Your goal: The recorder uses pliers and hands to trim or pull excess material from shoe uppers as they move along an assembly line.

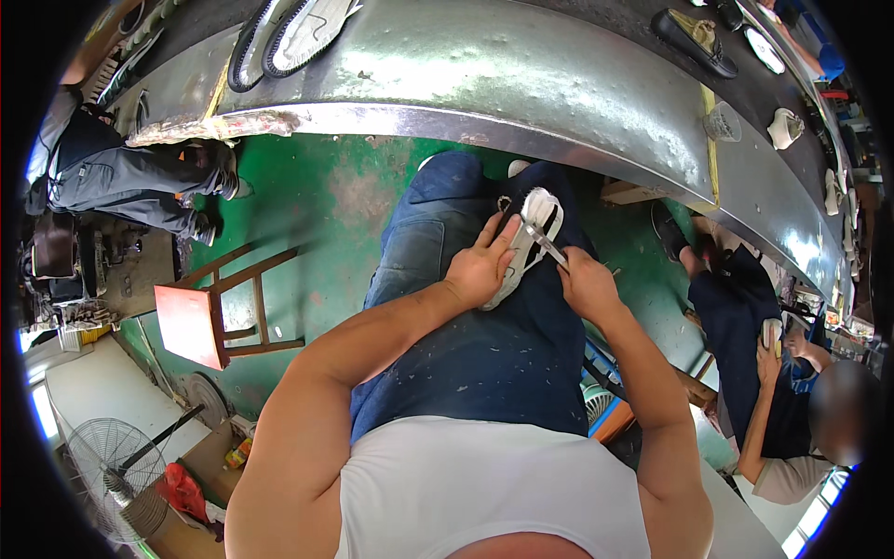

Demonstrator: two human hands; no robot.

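A pale shoe piece (543, 203) with a frayed edge and dark bands lies slanted over my lap. My left hand (480, 265) is closed on its left side, fingers stretching over it near a dark part. In my right hand (589, 284) is a slim, silver metal hand tool (548, 244). Its far end touches or lies just above the shoe piece, close to my left fingertips. The exact kind of tool is too small to make out. My blue trousers (466, 363) are under the work.
A metal-edged bench (447, 65) curves across in front, bearing dark-edged soles (307, 37), a dark shoe (694, 42) and a clear cup (723, 122). A red-topped stool (191, 324) and a fan (110, 480) are at left. Co-workers are at far left and right.
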